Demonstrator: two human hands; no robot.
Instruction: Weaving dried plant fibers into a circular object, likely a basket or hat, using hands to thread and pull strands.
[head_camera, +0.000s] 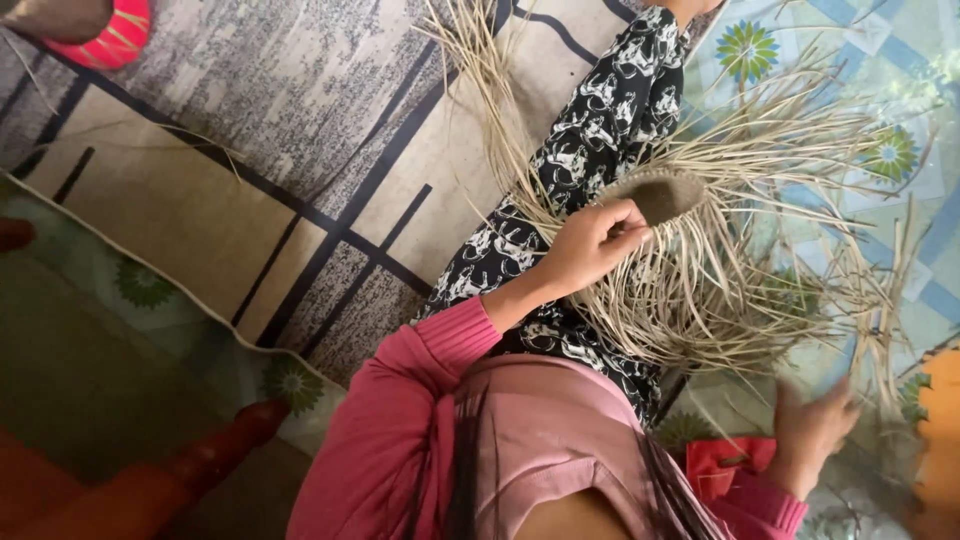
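Rugs cover the floor: one grey-and-beige mat with dark lines (300, 130) and one blue vinyl sheet with green flower prints (880, 60). Across a leg in black-and-white patterned cloth (600, 110) rests one half-woven dome of pale straw (665, 192), its many loose strands fanning outward over the sheet. The left hand (592, 243), fingers curled together, pinches the dome's edge. The right hand (810, 430) is spread, blurred, beside one small red pouch (725, 462) on the floor.
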